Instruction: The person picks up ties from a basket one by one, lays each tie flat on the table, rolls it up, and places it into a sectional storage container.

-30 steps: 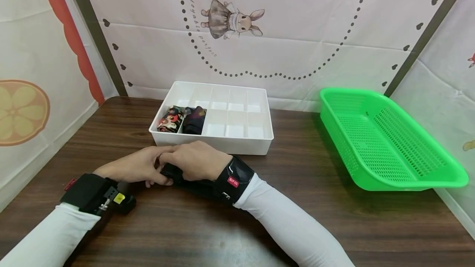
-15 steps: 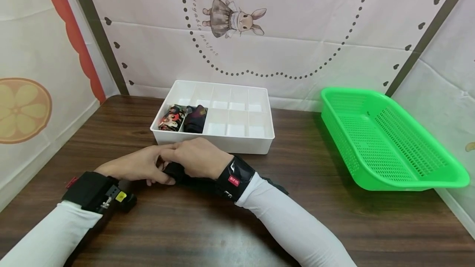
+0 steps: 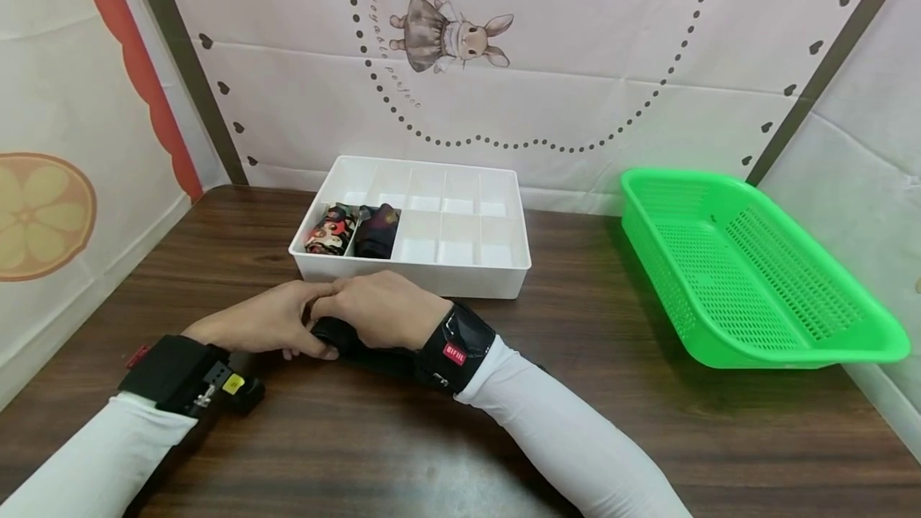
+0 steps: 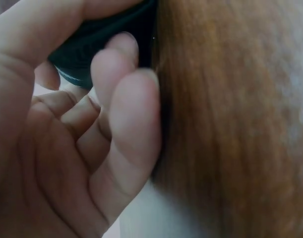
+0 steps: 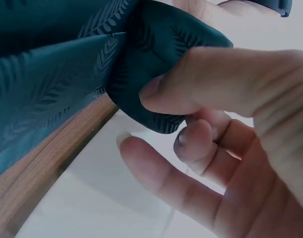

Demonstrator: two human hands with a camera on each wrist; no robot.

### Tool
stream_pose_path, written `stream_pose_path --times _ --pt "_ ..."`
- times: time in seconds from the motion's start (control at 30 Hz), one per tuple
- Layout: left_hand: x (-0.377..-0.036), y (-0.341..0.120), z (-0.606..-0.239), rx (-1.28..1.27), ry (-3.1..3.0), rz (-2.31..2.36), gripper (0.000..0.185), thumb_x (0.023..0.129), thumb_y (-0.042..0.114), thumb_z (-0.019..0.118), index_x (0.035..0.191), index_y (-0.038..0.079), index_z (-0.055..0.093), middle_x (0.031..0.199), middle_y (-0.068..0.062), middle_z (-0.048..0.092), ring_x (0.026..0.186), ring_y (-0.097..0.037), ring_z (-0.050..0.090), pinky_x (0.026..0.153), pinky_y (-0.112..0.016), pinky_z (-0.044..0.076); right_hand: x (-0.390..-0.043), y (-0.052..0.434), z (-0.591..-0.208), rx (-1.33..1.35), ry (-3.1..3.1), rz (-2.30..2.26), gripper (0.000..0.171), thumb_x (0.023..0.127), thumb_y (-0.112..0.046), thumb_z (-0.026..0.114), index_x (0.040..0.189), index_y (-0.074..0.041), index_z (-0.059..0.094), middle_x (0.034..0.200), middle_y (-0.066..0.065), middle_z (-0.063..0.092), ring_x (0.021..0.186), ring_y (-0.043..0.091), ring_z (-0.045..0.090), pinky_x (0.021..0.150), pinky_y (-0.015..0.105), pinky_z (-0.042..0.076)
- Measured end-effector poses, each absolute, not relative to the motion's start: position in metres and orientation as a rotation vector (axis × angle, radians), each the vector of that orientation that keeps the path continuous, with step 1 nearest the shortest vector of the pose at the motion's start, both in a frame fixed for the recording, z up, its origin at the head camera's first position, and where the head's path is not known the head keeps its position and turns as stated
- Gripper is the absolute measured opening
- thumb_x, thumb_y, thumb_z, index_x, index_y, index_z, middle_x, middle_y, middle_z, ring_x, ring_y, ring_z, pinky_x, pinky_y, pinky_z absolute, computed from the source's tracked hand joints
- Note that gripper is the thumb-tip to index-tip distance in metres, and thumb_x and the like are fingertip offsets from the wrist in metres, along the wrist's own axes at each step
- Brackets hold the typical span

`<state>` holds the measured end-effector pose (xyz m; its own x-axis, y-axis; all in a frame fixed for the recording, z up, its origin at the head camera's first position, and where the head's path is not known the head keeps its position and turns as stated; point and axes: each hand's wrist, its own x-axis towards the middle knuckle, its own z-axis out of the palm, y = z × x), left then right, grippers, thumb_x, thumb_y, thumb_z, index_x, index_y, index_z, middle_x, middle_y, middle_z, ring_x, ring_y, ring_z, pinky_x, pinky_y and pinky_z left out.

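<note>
A dark teal strip of cloth with a black leaf print is rolled up at its end, and a long flat part trails under the right forearm in the head view. My right hand pinches the rolled end, its thumb pressed on the cloth in the right wrist view. Across from it, my left hand holds the roll's other side with curled fingers; in the left wrist view its lower fingers are bent close to the dark cloth. Both hands meet just in front of the white box.
The white divided box holds a colourful patterned cloth roll and a dark one in its front left compartments. A green perforated basket stands at the right. A printed curtain hangs behind the wooden table.
Both hands stay in nearly the same place, working at the roll with small finger movements. The cloth's tail, visible beyond the right forearm half a second ago, now shows less there.
</note>
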<state>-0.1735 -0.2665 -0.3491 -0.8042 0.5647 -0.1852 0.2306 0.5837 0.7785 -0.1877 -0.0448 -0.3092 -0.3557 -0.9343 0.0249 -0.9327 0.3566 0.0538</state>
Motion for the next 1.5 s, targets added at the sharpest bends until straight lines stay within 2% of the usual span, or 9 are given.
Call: stream_pose_path --times 0.1,0.2,0.43,0.53,0.67,0.9,1.07,1.2,1.5 --pt "-0.173 -0.266 -0.349 0.64 2.419 1.077 0.083 0.083 0.021 0.092 0.151 0.004 0.049 0.071 -0.004 0.063 0.053 -0.018 0.06 0.049 -0.034 0.054 -0.188 -0.045 -0.309 1.751 -2.521 -0.042 0.036 0.097 -0.008 0.074 0.127 -0.029 0.074 0.116 -0.011 0.073 0.097 0.008 0.063 0.082 0.027 0.055" --pt "-0.172 -0.266 -0.35 0.641 2.397 1.101 0.076 0.084 0.022 0.091 0.147 0.005 0.051 0.071 -0.005 0.063 0.054 -0.018 0.06 0.048 -0.033 0.053 -0.189 -0.044 -0.31 1.744 -2.506 -0.039 0.032 0.096 -0.006 0.074 0.121 -0.027 0.075 0.112 -0.011 0.073 0.093 0.008 0.062 0.08 0.026 0.054" --pt "-0.173 -0.265 -0.351 0.651 2.383 1.125 0.039 0.086 0.022 0.09 0.109 0.009 0.062 0.079 -0.008 0.058 0.057 -0.017 0.06 0.047 -0.032 0.053 -0.195 -0.043 -0.315 1.724 -2.484 -0.008 0.031 0.092 -0.003 0.075 0.117 -0.021 0.066 0.116 -0.012 0.074 0.095 0.01 0.065 0.083 0.029 0.055" --pt "-0.173 -0.266 -0.352 0.67 2.385 1.12 0.034 0.086 0.021 0.09 0.105 0.009 0.065 0.075 -0.007 0.058 0.055 -0.016 0.059 0.047 -0.031 0.052 -0.193 -0.044 -0.315 1.727 -2.477 -0.003 0.032 0.093 -0.005 0.075 0.119 -0.02 0.065 0.115 -0.011 0.074 0.096 0.009 0.066 0.083 0.029 0.056" --pt "-0.174 -0.267 -0.353 0.701 2.386 1.129 0.037 0.085 0.018 0.09 0.113 0.009 0.067 0.073 -0.005 0.059 0.054 -0.015 0.059 0.046 -0.031 0.052 -0.191 -0.045 -0.311 1.749 -2.54 0.002 0.034 0.094 -0.007 0.076 0.124 -0.019 0.065 0.116 -0.01 0.073 0.095 0.008 0.064 0.083 0.028 0.055" --pt "-0.174 -0.267 -0.354 0.768 2.385 1.131 0.079 0.085 0.017 0.091 0.151 0.009 0.05 0.07 -0.001 0.06 0.052 -0.014 0.057 0.047 -0.032 0.051 -0.186 -0.046 -0.303 1.765 -2.699 -0.053 0.043 0.095 -0.014 0.079 0.134 -0.026 0.07 0.105 -0.01 0.069 0.091 0.007 0.059 0.079 0.027 0.053" --pt "-0.173 -0.265 -0.353 0.745 2.354 1.165 0.069 0.082 0.008 0.089 0.142 0.007 0.053 0.075 -0.004 0.059 0.055 -0.015 0.059 0.045 -0.033 0.051 -0.186 -0.046 -0.307 1.704 -2.65 -0.094 0.032 0.094 -0.01 0.077 0.123 -0.023 0.072 0.101 -0.008 0.072 0.092 0.009 0.066 0.079 0.029 0.056" --pt "-0.172 -0.264 -0.353 0.706 2.363 1.164 0.054 0.085 0.014 0.089 0.129 0.009 0.058 0.077 -0.006 0.059 0.056 -0.019 0.06 0.046 -0.035 0.053 -0.19 -0.045 -0.313 1.687 -2.568 -0.055 0.024 0.093 -0.006 0.076 0.112 -0.019 0.067 0.096 -0.007 0.073 0.09 0.009 0.067 0.077 0.03 0.056" --pt "-0.173 -0.267 -0.351 0.622 2.377 1.173 0.039 0.085 0.008 0.083 0.115 0.007 0.059 0.083 -0.006 0.056 0.067 -0.018 0.061 0.05 -0.033 0.055 -0.19 -0.045 -0.313 1.693 -2.594 -0.008 0.032 0.093 -0.011 0.079 0.121 -0.018 0.065 0.1 -0.006 0.072 0.091 0.009 0.067 0.077 0.03 0.056"
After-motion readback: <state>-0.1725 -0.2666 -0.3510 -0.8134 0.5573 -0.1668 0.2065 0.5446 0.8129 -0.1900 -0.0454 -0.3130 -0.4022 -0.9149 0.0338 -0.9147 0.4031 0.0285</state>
